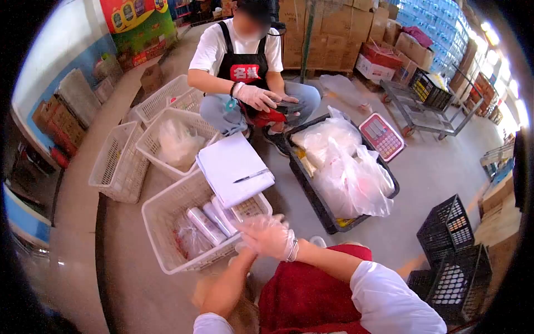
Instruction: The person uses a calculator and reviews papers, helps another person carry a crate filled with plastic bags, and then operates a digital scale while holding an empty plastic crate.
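White plastic basket (158, 234): it stands on the floor (125, 256) just before us, with white rolls (206, 225) and a clear plastic bag (192, 243) inside.
Our hands (268, 238): in clear gloves, they meet near the basket's right side, the right across the left; whether the fingers pinch something, we cannot tell.
Papers (225, 161): they lie over the basket's far side, a pen (250, 176) on top.
Black crate (318, 197): at our right, it holds filled plastic bags (356, 178).
Co-worker (239, 69): this person sits facing us.
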A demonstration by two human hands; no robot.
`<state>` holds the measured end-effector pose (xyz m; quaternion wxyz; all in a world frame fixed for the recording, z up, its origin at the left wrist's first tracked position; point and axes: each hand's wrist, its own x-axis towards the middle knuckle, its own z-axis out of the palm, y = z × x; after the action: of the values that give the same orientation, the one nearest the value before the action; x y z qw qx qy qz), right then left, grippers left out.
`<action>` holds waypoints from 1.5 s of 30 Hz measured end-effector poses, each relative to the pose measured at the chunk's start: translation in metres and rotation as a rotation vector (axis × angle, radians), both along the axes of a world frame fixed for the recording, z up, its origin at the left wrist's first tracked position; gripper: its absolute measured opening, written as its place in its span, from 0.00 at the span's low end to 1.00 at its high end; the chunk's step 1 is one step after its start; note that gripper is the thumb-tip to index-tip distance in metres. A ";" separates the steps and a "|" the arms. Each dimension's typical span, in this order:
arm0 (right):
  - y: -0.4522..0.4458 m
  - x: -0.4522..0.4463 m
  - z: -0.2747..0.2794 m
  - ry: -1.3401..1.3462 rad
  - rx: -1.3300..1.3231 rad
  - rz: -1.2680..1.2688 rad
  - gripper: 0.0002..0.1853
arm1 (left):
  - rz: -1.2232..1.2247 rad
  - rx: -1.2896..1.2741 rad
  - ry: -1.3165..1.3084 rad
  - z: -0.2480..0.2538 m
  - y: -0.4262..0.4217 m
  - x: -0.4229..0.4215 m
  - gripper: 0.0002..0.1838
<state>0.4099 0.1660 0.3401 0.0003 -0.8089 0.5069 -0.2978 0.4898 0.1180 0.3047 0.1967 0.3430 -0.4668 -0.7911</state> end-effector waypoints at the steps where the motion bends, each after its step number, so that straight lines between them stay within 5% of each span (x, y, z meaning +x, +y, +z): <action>1: -0.003 -0.001 -0.009 -0.015 0.004 0.040 0.20 | -0.022 -0.029 -0.042 -0.004 -0.001 -0.002 0.17; 3: -0.005 -0.006 -0.024 -0.070 0.235 0.051 0.20 | -0.065 -0.095 -0.118 -0.013 -0.005 -0.009 0.18; 11: -0.026 -0.028 -0.014 0.007 0.354 0.076 0.21 | -0.212 -0.313 -0.328 -0.031 -0.005 -0.021 0.19; 17: -0.040 -0.028 -0.041 0.208 0.138 0.015 0.14 | -0.262 -0.393 -0.389 -0.037 -0.017 -0.029 0.20; 21: -0.057 -0.036 -0.040 0.079 0.150 0.015 0.13 | -0.285 -0.413 -0.414 -0.042 -0.031 -0.034 0.21; 23: -0.064 -0.042 -0.042 0.143 0.352 0.072 0.24 | -0.297 -0.418 -0.425 -0.044 -0.039 -0.035 0.21; 29: -0.077 -0.058 -0.040 0.232 0.480 0.067 0.26 | -0.315 -0.434 -0.455 -0.047 -0.061 -0.032 0.22; 42: -0.097 -0.056 -0.052 0.309 0.354 0.039 0.31 | -0.343 -0.477 -0.497 -0.050 -0.080 -0.023 0.25; 44: -0.101 -0.058 -0.054 0.141 0.203 0.094 0.13 | -0.348 -0.490 -0.499 -0.050 -0.082 -0.023 0.25; 45: -0.102 -0.058 -0.047 0.142 0.203 0.094 0.13 | -0.353 -0.498 -0.500 -0.050 -0.082 -0.024 0.25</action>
<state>0.3516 0.0642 0.2934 0.0600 -0.8467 0.4947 -0.1866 0.4660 0.0360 0.2545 0.0150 0.3812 -0.7299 -0.5672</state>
